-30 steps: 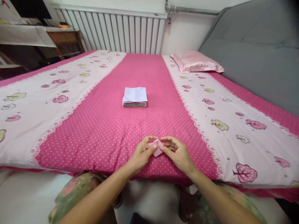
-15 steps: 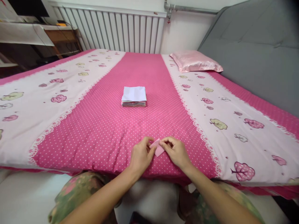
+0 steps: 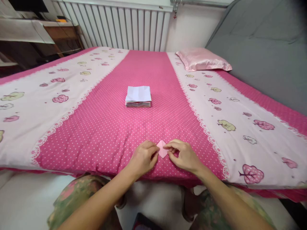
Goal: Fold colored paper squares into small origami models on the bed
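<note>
Has shifted the grip since half a second ago, bringing the left hand (image 3: 143, 157) in at one corner and easing the right hand (image 3: 185, 156) outward at the thumb, uncovering more of the folded pink paper (image 3: 162, 152). Holds the paper between both hands as a small diamond, with a crease down its middle. Pinches the left corner with left forefinger and thumb; pinches the right side with right thumb and fingertips, laying the forefinger over the face. Cannot tell whether it touches the dotted bedspread (image 3: 115, 137) just beneath. Beyond the hands, slightly left of the paper and well apart from it, a squarish paper stack (image 3: 138, 94) with a pale sheet on top. Far past the right hand, a pink satin pillow (image 3: 203, 59) near a grey headboard (image 3: 266, 48). Far ahead of both hands, a white radiator (image 3: 120, 28) behind the bed. Far beyond the left hand, a cloth-draped desk (image 3: 63, 33), with a dark monitor (image 3: 28, 4) partly in view. Below the hands, on either side, patterned green trousers (image 3: 74, 201).
</note>
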### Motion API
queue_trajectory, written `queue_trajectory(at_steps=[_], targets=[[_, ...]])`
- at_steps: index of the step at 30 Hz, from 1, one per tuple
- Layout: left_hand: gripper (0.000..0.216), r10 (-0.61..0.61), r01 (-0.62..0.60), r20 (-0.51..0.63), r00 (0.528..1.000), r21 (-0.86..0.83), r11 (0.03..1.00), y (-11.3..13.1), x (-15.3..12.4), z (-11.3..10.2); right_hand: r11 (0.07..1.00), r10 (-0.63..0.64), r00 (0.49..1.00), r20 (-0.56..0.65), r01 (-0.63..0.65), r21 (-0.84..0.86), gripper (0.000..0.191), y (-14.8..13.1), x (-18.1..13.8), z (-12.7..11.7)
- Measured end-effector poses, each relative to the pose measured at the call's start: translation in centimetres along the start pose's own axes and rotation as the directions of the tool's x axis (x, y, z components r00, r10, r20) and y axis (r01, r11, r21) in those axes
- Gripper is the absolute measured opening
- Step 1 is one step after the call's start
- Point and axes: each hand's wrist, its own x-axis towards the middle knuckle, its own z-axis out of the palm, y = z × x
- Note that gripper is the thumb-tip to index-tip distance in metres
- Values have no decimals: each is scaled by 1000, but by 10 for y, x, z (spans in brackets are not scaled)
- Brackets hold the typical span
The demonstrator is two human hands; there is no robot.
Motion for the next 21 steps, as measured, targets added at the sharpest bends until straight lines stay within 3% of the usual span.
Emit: queue_trajectory(at_steps=[15, 21], targets=[[25, 16, -21, 100, 995, 44, 999, 1, 4, -10, 995, -64, 989, 130, 74, -71, 37, -3, 1, -9], [21, -34, 36, 72, 997, -25, 999, -2, 7, -10, 992, -35, 991, 133, 50, -113, 26, -2, 3, -8]])
